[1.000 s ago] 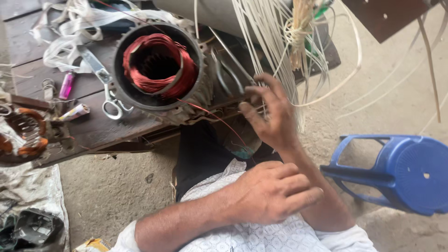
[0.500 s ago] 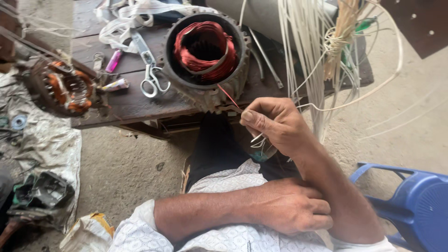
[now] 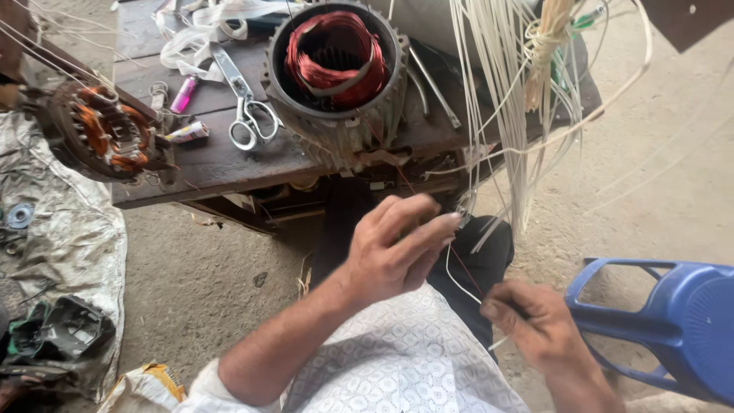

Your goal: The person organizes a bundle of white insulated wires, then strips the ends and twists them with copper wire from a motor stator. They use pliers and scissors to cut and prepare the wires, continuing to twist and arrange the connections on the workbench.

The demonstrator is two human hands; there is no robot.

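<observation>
The right hand [image 3: 535, 325] pinched a thin white sleeve [image 3: 459, 284] over the lap; the left hand [image 3: 397, 245] held its upper end beside a red wire [image 3: 462, 264] (very fine) from the motor [image 3: 336, 76] on the desk [image 3: 222, 164].

A dark, worn wooden workbench [image 3: 229, 164] filled the upper frame — on it a grey ribbed motor stator with red-copper windings [image 3: 336, 76], steel scissors [image 3: 245, 107] and a pink lighter [image 3: 183, 94].
</observation>
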